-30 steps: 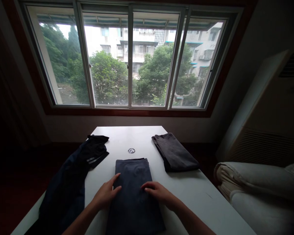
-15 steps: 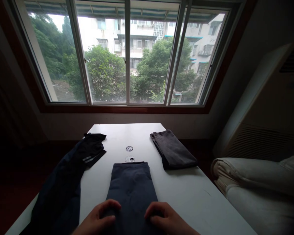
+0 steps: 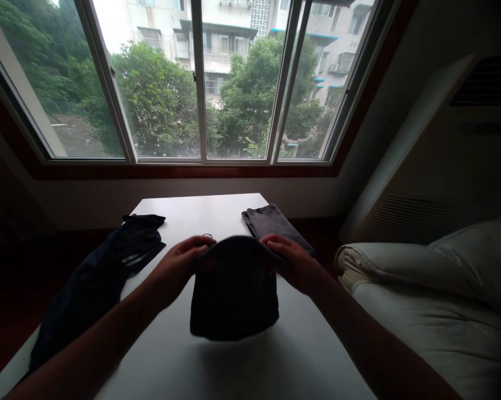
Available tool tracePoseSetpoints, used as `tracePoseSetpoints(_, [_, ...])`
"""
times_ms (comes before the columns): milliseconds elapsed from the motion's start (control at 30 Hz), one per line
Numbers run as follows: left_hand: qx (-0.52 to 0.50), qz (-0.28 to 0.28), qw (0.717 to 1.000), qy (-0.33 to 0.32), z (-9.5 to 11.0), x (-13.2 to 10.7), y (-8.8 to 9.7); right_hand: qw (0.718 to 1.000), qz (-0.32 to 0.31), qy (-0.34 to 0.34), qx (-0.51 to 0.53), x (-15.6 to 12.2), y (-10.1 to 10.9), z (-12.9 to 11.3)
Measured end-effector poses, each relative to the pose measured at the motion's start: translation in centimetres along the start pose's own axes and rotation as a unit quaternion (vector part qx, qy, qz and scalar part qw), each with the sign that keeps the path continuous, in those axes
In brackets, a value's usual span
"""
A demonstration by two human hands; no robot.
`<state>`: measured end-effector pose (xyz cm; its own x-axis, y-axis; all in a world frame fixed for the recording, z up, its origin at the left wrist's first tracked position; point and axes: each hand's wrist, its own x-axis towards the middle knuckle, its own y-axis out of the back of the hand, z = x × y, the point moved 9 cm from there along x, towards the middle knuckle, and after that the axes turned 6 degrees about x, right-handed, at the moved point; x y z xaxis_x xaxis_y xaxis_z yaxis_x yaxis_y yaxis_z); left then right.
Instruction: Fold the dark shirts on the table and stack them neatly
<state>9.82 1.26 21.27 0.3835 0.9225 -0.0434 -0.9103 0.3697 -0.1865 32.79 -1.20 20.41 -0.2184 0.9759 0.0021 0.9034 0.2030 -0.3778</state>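
- Sliding window (image 3: 199, 100), pale frame, several panes
- Surround (image 3: 184, 172), reddish-brown, bordering the window
- Trees (image 3: 154, 100), leafy green, outdoors
- Building (image 3: 234, 44), pale, barred windows, behind trees
- Upright unit (image 3: 425, 161), vented, at right
- Sofa (image 3: 434, 311), off-white, padded, near the unit

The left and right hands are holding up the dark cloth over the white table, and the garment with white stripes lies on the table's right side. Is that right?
One thing is off: the striped garment lies on the left side of the white table, as the head view shows. The left hand and right hand do hold up the dark cloth.
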Motion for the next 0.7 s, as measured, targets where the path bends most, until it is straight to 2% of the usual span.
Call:
tracePoseSetpoints(100, [0.021, 0.019, 0.998, -0.054, 2.8, 7.0, -0.6, 0.998, 0.046, 0.032, -0.019, 4.6, 3.7, -3.7])
tracePoseSetpoints(167, [0.019, 0.037, 0.993, -0.11, 5.1, 11.1, -1.4, 0.993, 0.085, 0.082, -0.024, 7.1, 6.4, -7.3])
tracePoseSetpoints(233, [0.013, 0.023, 0.982, -0.185, 7.4, 14.3, -3.3, 0.984, 0.109, 0.131, -0.049, 8.8, 8.9, -10.9])
tracePoseSetpoints(300, [0.026, 0.009, 0.97, -0.24, 8.1, 16.7, -5.5, 0.974, 0.11, 0.174, -0.089, 9.8, 11.1, -13.4])
tracePoseSetpoints(333, [0.043, 0.007, 0.969, -0.245, 7.4, 17.7, -6.6, 0.97, 0.11, 0.19, -0.108, 10.1, 12.4, -14.0])
tracePoseSetpoints(367, [0.064, 0.008, 0.97, -0.235, 6.0, 18.6, -7.6, 0.966, 0.116, 0.198, -0.123, 10.1, 13.9, -14.0])
tracePoseSetpoints(433, [0.109, 0.005, 0.98, -0.167, 1.1, 20.0, -9.3, 0.963, 0.148, 0.176, -0.138, 9.9, 17.8, -12.1])
tracePoseSetpoints(500, [0.141, -0.02, 0.985, -0.097, -5.0, 20.4, -10.6, 0.964, 0.194, 0.099, -0.152, 9.1, 22.5, -7.7])
tracePoseSetpoints(600, [0.18, -0.071, 0.981, 0.006, -14.1, 19.8, -11.9, 0.947, 0.252, -0.04, -0.197, 7.0, 28.9, -0.3])
tracePoseSetpoints(633, [0.186, -0.08, 0.979, 0.026, -16.3, 19.6, -12.1, 0.94, 0.27, -0.059, -0.2, 6.2, 30.6, 1.4])
tracePoseSetpoints(700, [0.188, -0.083, 0.978, 0.042, -19.2, 19.4, -12.3, 0.928, 0.304, -0.061, -0.207, 5.2, 33.0, 3.3])
